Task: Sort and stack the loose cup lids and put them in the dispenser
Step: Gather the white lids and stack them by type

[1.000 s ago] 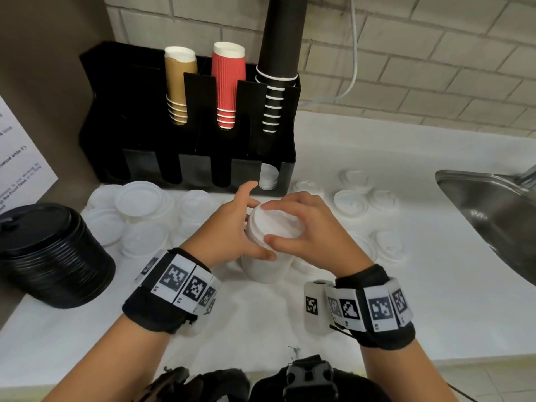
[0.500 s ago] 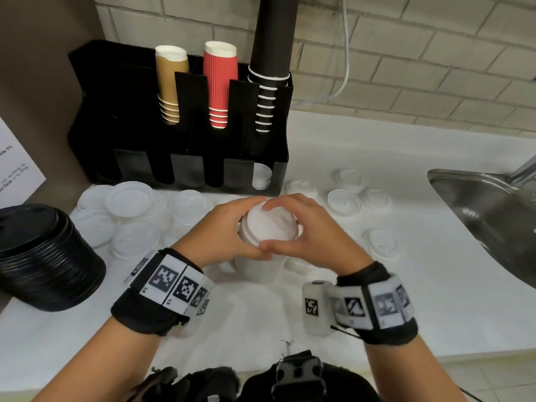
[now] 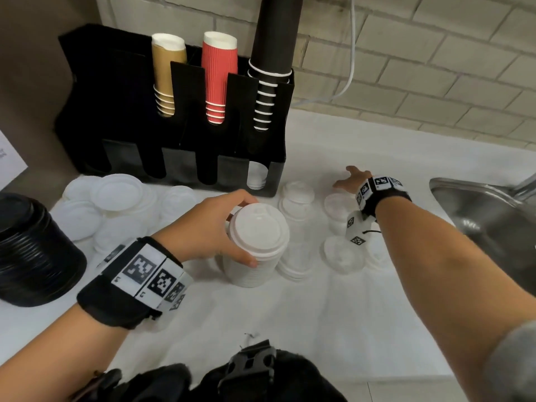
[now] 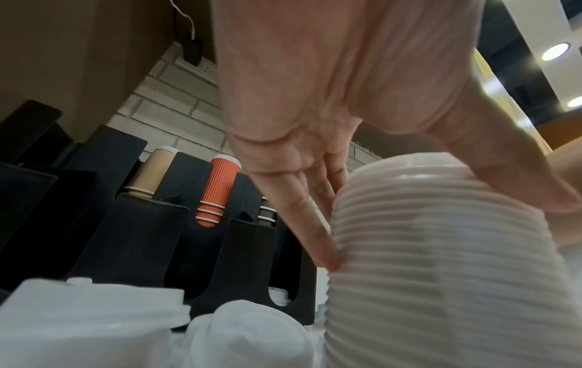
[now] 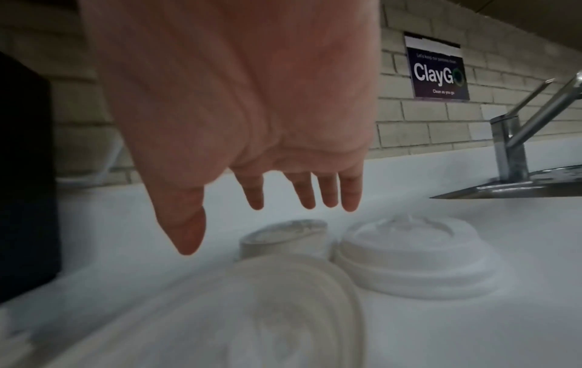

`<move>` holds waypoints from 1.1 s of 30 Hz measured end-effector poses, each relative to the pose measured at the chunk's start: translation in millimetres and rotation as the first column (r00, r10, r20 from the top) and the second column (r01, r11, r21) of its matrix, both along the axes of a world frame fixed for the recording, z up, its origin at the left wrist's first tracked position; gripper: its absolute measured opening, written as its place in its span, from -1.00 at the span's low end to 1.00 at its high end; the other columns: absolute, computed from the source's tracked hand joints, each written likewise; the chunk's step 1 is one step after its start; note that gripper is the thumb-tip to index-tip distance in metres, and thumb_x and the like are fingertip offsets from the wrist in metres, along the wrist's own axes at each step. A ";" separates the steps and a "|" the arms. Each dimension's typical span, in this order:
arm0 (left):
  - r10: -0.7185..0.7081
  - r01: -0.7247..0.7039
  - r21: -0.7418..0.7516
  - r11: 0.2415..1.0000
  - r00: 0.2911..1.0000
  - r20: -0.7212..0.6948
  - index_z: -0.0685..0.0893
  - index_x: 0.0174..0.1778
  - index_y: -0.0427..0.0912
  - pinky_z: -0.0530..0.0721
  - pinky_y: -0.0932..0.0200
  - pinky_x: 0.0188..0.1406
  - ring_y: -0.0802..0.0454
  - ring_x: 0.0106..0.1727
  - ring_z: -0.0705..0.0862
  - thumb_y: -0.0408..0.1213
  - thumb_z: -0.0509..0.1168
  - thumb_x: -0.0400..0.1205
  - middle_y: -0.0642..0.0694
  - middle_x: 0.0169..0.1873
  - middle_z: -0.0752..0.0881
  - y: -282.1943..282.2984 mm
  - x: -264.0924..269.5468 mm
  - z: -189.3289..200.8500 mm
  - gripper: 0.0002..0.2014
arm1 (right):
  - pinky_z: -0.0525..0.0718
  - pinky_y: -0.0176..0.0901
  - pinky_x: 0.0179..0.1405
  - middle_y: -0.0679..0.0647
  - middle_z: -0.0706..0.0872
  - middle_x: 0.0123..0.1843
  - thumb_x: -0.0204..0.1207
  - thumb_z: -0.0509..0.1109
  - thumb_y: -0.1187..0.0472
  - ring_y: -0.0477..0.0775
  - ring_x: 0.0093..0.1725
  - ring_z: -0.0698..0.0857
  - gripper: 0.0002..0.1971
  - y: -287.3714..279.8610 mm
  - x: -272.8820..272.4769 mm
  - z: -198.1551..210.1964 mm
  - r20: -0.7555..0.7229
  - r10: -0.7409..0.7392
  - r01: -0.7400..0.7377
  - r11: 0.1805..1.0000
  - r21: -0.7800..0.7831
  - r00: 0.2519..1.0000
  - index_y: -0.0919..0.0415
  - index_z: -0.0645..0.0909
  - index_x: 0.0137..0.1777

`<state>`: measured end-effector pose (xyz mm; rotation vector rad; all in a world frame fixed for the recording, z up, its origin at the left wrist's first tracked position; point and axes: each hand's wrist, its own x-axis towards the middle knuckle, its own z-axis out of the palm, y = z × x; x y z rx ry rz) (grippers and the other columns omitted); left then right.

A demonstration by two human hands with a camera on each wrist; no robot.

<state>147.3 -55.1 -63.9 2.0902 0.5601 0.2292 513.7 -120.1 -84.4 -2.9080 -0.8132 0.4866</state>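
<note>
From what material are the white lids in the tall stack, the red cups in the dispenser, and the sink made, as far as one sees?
The white lid stack: likely thin moulded plastic, matt with a slight sheen; raised rims show. The red cups: apparently ribbed paper, matt, with white rolled rims. The sink: looks like stainless steel, grey and reflective.

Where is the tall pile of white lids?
In the head view the stack of white lids stands mid-counter, gripped by the left hand, just in front of the black dispenser.
</note>
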 end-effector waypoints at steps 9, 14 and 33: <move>-0.005 0.006 0.023 1.000 1.000 -0.008 0.54 0.17 0.27 0.68 0.16 0.17 0.37 0.18 0.58 -0.07 0.74 0.08 0.39 0.12 0.63 3.4 0.6 -4.5 -0.23 | 0.28 -0.02 0.47 0.27 0.24 0.65 0.70 0.24 0.11 0.32 0.61 0.27 -0.35 18.0 20.3 -15.0 -0.117 0.043 -0.045 0.999 -0.017 0.992 0.08 0.02 0.70; -0.011 0.011 0.028 1.000 1.000 -0.006 0.54 0.15 0.30 0.66 0.20 0.13 0.38 0.17 0.57 -0.06 0.74 0.09 0.41 0.11 0.63 4.1 -0.3 -5.7 -0.24 | 0.26 0.07 0.50 0.39 0.21 0.61 0.69 0.12 -0.08 0.44 0.52 0.33 -0.45 18.4 9.4 14.0 -0.027 -0.057 0.060 0.992 0.110 0.998 -0.08 0.10 0.65; 0.044 -0.050 0.042 0.998 0.991 0.128 0.37 0.46 0.33 0.54 0.30 0.21 0.47 0.23 0.48 -0.03 0.69 0.20 0.42 0.20 0.47 -10.0 -8.9 -19.9 -0.07 | 0.55 -0.25 0.11 -0.20 0.63 0.32 0.42 0.40 -0.09 -0.18 0.33 0.55 -0.59 -81.6 -227.1 23.1 -0.131 0.490 -0.146 0.487 0.861 0.862 -0.10 0.63 0.28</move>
